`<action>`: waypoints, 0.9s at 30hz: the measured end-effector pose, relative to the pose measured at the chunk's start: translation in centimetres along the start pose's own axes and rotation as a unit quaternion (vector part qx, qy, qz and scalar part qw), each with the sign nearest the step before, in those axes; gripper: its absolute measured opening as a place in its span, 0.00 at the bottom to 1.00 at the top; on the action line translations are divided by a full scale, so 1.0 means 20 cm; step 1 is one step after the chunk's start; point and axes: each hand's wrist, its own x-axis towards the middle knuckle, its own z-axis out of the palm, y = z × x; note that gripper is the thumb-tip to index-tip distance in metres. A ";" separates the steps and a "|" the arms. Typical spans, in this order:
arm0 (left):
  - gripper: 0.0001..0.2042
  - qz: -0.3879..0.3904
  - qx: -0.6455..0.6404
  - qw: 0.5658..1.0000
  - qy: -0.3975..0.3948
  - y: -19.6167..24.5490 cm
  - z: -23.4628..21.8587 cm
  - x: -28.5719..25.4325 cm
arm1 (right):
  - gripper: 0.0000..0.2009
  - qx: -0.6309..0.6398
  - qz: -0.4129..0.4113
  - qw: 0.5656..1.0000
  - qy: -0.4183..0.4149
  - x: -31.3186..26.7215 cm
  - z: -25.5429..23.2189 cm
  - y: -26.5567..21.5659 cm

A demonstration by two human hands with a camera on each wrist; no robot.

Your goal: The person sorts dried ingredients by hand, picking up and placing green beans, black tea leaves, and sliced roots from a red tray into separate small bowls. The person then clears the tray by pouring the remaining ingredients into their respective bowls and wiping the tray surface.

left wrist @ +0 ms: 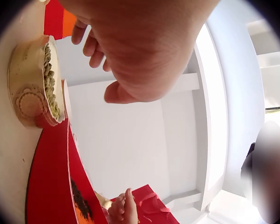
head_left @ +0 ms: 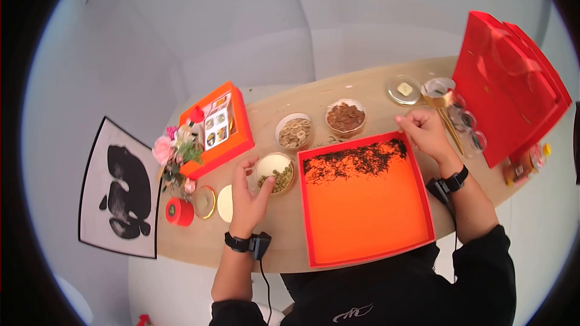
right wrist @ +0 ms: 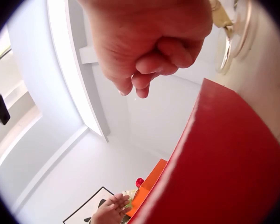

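Across the table [head_left: 281, 224], strewing seems in hand: the right hand [head_left: 425, 133], curled, nothing visibly held, is by dark strands [head_left: 356, 160] in the orange tray [head_left: 368, 217], while the left hand [head_left: 248, 200], loosely spread beside the bowl [head_left: 273, 162], would next need to pinch

The square red-and-orange cardboard tray [head_left: 365, 217] lies on the wooden table [head_left: 283, 220], lower right of centre, black shreds [head_left: 356, 160] along its upper side. Left stands a round clear tub [head_left: 272, 163] of green pieces [head_left: 281, 179]; above, round tubs [head_left: 284, 123] hold tan rings [head_left: 295, 134] and, further right, brown chips [head_left: 345, 116]. A rectangular orange box [head_left: 241, 127] sits left of centre, a red paper bag [head_left: 507, 96] upper right.
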 end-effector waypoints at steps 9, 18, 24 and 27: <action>0.60 0.020 0.141 0.970 -0.197 0.02 0.01 0.08 | 0.20 0.052 0.024 0.998 0.020 -0.05 -0.03 0.14; 0.55 0.023 0.137 0.968 -0.209 0.05 0.07 0.12 | 0.20 0.095 0.014 0.995 -0.025 -0.07 -0.04 0.11; 0.42 0.082 0.154 0.961 -0.213 0.11 0.06 0.12 | 0.21 0.087 0.024 0.995 -0.038 -0.08 -0.02 0.12; 0.38 0.115 0.158 0.957 -0.214 0.06 0.07 0.11 | 0.22 0.092 0.027 0.995 -0.042 -0.08 -0.02 0.11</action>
